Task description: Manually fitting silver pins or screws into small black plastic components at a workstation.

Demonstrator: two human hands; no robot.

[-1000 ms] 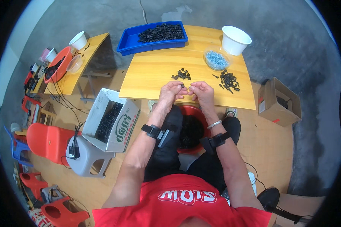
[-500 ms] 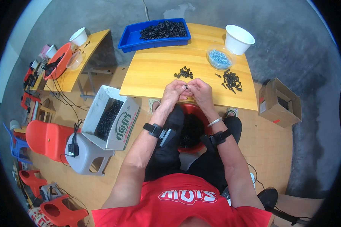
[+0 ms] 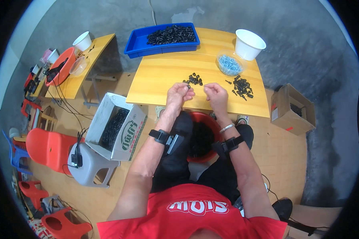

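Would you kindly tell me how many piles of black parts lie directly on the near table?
2: the left pile just beyond the left hand, and the right pile to the right of the right hand. None seems hidden.

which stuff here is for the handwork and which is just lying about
Likely in use:
- small black piece in the left hand
- two piles of black parts on the table
- clear bowl

Likely just lying about:
- red chair
- gray stool
- black adapter
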